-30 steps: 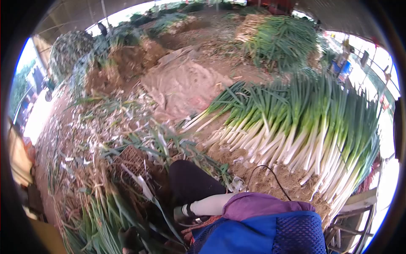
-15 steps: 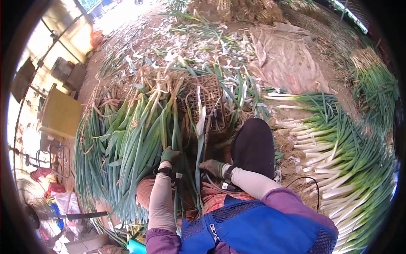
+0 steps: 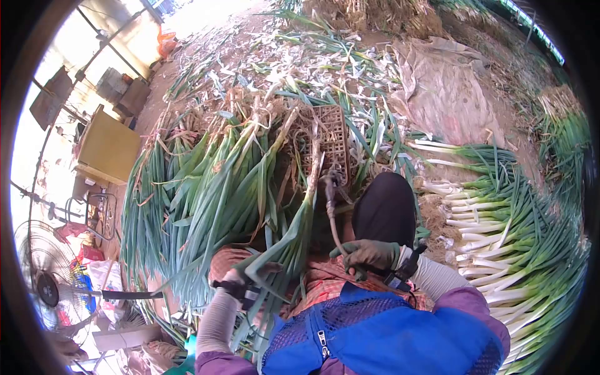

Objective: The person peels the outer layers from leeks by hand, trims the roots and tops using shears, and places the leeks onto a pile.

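Observation:
A long green onion (image 3: pixel 310 178), its stem brown with dry skin and roots up, slants down to my left hand (image 3: pixel 267 270). That gloved hand is closed around the leaves, which partly cover it. In a dark glove, my right hand (image 3: pixel 374 255) is closed on a thin hose (image 3: pixel 334 228). The hose's dark fitting (image 3: pixel 331 180) points up, just right of the green onion's stem and apart from it. Left of my hands lies a heap of unpeeled green onions (image 3: pixel 212 169), roots away from me. A brown plastic crate (image 3: pixel 334 134) stands beyond.
White-stemmed green onions (image 3: pixel 494 231) lie in a long row on the right. Peeled skins and leaves (image 3: pixel 287 69) litter the ground ahead, beside a burlap sheet (image 3: pixel 440 94). A fan (image 3: pixel 49 287) and a yellowish box (image 3: pixel 107 147) stand on the left.
The white-skinned green onion between my hands is gone from there; one with a brown stem is in my left hand. My right hand has moved right with the hose, my left hand nearer me.

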{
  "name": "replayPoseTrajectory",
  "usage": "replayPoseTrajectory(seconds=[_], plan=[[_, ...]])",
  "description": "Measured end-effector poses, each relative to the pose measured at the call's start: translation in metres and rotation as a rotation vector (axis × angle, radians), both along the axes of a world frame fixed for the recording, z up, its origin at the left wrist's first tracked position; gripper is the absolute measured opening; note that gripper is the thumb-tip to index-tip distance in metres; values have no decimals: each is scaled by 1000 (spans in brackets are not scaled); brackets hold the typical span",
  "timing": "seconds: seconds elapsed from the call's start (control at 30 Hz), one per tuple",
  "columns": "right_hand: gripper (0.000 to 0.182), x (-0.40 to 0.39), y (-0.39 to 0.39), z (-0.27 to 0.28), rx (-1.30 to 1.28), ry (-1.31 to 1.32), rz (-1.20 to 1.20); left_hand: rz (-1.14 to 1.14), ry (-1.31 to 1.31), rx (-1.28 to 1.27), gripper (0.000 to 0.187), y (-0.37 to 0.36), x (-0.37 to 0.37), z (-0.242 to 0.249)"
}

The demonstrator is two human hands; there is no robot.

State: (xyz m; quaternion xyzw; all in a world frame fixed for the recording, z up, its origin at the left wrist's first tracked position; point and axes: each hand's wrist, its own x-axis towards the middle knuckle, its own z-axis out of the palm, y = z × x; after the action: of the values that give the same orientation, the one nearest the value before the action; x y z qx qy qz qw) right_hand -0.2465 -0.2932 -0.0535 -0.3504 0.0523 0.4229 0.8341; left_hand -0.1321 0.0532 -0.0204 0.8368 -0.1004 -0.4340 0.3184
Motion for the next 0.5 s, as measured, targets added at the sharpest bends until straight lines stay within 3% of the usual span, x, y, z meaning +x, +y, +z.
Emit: replayPoseTrajectory(seconds=[0.07,0.1,0.17,0.27,0.37,0.43,0.5], plan=[[44,-12,14,-31,-44,-55,19,93,52,-354,33,6,7,-83],[44,-19,19,-38,-64,-82,34,128,162,-318,30,-18,20,-90],[45,-23,20,-23,-80,-93,6,79,-286,-225,26,-51,33,-52],[46,-21,18,11,-46,-103,-58,294,-725,-464,23,-102,43,-30],[45,-21,17,5,108,-81,-2,125,-257,-555,24,-143,39,-14],[44,-27,21,-8,195,39,69,193,57,-736,23,-161,40,-47],[45,-23,10,-51,121,-156,192,158,110,-797,22,-164,40,-96]])
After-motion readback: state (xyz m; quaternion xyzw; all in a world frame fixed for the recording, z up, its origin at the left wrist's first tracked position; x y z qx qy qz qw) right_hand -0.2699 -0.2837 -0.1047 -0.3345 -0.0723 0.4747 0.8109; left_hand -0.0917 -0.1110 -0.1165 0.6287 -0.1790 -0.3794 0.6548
